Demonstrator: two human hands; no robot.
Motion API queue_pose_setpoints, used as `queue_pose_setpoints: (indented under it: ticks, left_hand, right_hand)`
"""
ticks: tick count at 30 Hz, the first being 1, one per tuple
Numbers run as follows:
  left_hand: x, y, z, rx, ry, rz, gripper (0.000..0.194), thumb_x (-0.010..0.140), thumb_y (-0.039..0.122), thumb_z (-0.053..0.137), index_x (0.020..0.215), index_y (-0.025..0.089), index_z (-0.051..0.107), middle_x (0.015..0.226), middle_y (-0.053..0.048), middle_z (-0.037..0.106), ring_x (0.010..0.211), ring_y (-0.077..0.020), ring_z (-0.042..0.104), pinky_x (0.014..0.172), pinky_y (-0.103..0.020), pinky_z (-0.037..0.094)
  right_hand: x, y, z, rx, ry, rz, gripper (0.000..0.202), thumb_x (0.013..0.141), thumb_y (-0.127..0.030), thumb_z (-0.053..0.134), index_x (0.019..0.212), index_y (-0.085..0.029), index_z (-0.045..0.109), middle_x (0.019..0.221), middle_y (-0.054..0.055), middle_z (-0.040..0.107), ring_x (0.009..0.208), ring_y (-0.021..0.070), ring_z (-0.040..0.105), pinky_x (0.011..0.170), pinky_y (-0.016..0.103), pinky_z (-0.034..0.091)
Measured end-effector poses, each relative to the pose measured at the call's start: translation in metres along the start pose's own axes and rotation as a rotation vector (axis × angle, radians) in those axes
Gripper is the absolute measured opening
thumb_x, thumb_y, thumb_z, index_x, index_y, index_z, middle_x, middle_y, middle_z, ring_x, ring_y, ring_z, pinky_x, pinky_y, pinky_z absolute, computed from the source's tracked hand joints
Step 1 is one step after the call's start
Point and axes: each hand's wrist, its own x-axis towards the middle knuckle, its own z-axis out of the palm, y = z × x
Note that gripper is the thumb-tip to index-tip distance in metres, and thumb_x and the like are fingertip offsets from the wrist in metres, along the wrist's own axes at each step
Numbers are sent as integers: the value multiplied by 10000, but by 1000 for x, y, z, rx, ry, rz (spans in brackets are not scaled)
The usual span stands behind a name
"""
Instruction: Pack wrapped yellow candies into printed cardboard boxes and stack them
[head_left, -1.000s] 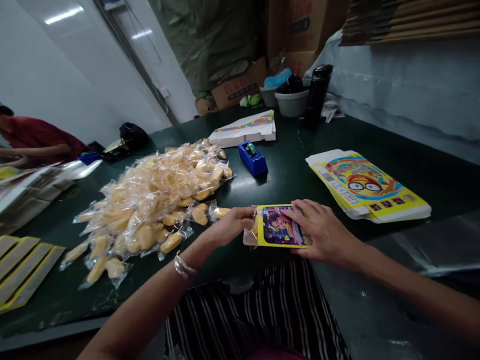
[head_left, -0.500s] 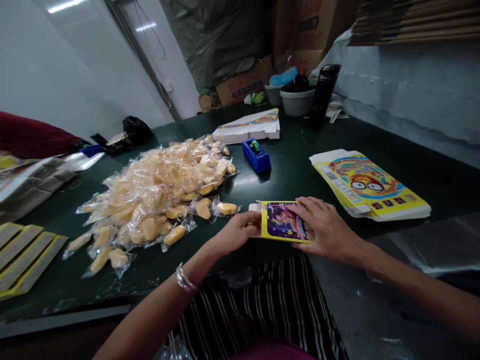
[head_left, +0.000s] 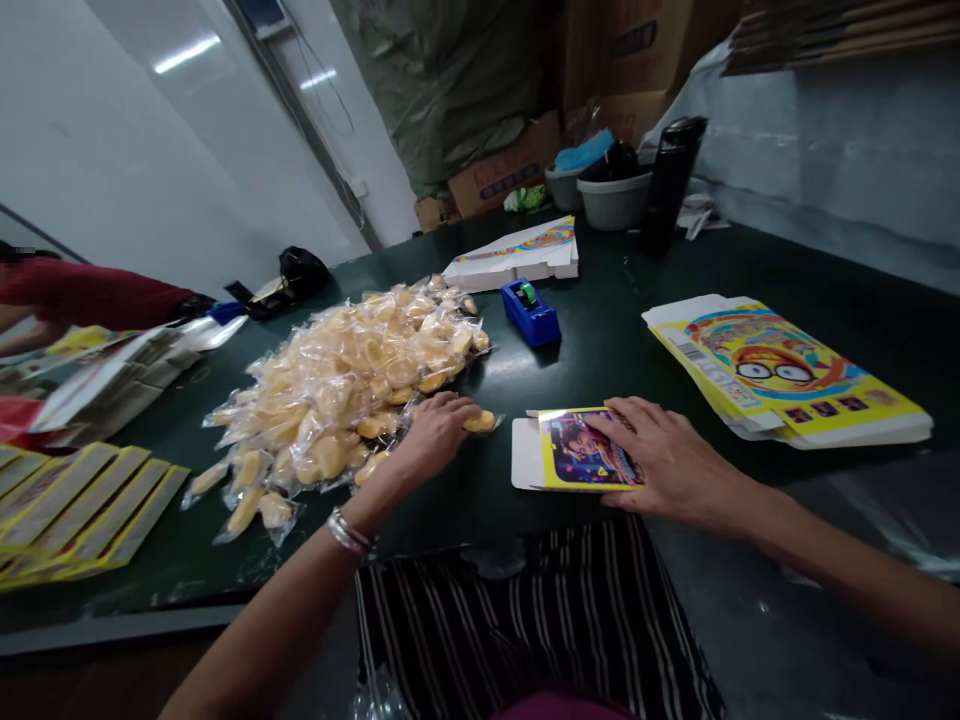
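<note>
My right hand (head_left: 660, 450) holds a small yellow printed box (head_left: 589, 450) near the table's front edge. The box's white end flap sticks out on its left side. My left hand (head_left: 439, 435) is over the right edge of a pile of clear-wrapped pale yellow pieces (head_left: 337, 370). Its fingers are bent over the wrapped pieces there, and one wrapped piece (head_left: 480, 421) shows at the fingertips. Whether the fingers grip anything cannot be made out.
A blue tape dispenser (head_left: 531, 312) stands behind the box. Flat printed cartons (head_left: 787, 370) lie at the right, with white ones (head_left: 517, 258) at the back. Yellow boxes (head_left: 82, 510) line the left. A black bottle (head_left: 670, 185) stands near grey tubs (head_left: 615, 200). A person in red sleeves (head_left: 97, 290) is at far left.
My left hand has left the box's end and moved left to the wrapped pieces. The white flap is now uncovered. My right hand still holds the box. The view has shifted slightly.
</note>
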Motion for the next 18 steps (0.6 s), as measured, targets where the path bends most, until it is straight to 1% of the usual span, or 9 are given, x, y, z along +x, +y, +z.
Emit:
queue_pose_setpoints:
  ticks: [2, 3, 4, 6, 9, 11, 13, 15, 18]
  left_hand:
    - [-8, 6, 12, 43, 15, 30, 140, 841, 139, 553, 874, 201, 674, 991, -101, 692, 1125, -293, 544, 1080, -511, 329]
    - [-16, 10, 19, 55, 33, 34, 139, 876, 175, 529, 875, 203, 665, 951, -97, 690, 1077, -281, 566, 1048, -494, 367]
    - [-25, 13, 25, 60, 56, 30, 150, 898, 200, 509, 917, 204, 657, 939, -92, 687, 1035, -268, 583, 1014, -472, 401]
    - [-43, 13, 31, 58, 111, -4, 216, 909, 218, 499, 1093, 210, 614, 953, -75, 686, 959, -237, 615, 933, -419, 457]
    - [-57, -4, 18, 4, 185, -198, 507, 875, 251, 558, 1365, 215, 431, 885, -22, 687, 826, -201, 644, 809, -347, 482]
    - [-54, -22, 4, -63, 152, -337, 705, 832, 302, 609, 1455, 175, 306, 762, 20, 662, 707, -183, 629, 699, -302, 464]
    - [-47, -36, -6, -111, 69, -380, 800, 785, 325, 642, 1468, 125, 278, 665, 51, 625, 622, -169, 599, 615, -267, 428]
    - [-43, -42, -9, -103, 27, -358, 701, 757, 309, 647, 1390, 122, 410, 647, 51, 615, 602, -160, 575, 592, -254, 404]
    - [-44, -36, -4, -17, 65, -327, 322, 767, 270, 610, 1068, 159, 641, 671, 27, 615, 639, -156, 544, 627, -261, 384]
  right_hand:
    - [-1, 1, 3, -2, 15, -1, 809, 682, -512, 770, 1374, -198, 491, 1401, 218, 494, 1268, 429, 460, 910, 584, 464]
    - [-1, 1, 5, -6, 21, -2, 811, 684, -516, 767, 1377, -200, 489, 1401, 216, 496, 1267, 428, 461, 914, 581, 462]
    - [-1, 2, 7, -9, 25, -3, 811, 688, -520, 764, 1380, -201, 487, 1402, 215, 495, 1267, 427, 461, 918, 579, 458]
    - [-2, 4, 9, -8, 34, -14, 810, 697, -529, 754, 1385, -201, 482, 1403, 213, 495, 1264, 428, 464, 919, 577, 454]
    - [-2, 6, 10, 0, 49, -32, 782, 716, -540, 729, 1379, -201, 488, 1402, 208, 496, 1261, 433, 465, 902, 577, 460]
    - [-2, 7, 10, -1, 51, -36, 769, 720, -546, 721, 1369, -202, 495, 1399, 205, 497, 1255, 434, 469, 894, 576, 464]
    - [-2, 7, 10, -13, 49, -35, 774, 715, -549, 724, 1366, -196, 497, 1397, 212, 498, 1248, 437, 474, 887, 579, 468]
    - [-2, 7, 11, -34, 42, -36, 796, 704, -546, 737, 1373, -191, 491, 1398, 220, 496, 1246, 441, 474, 878, 583, 473]
    - [-2, 5, 11, -53, 44, -38, 813, 693, -532, 758, 1378, -187, 489, 1398, 227, 495, 1254, 444, 468, 880, 583, 473]
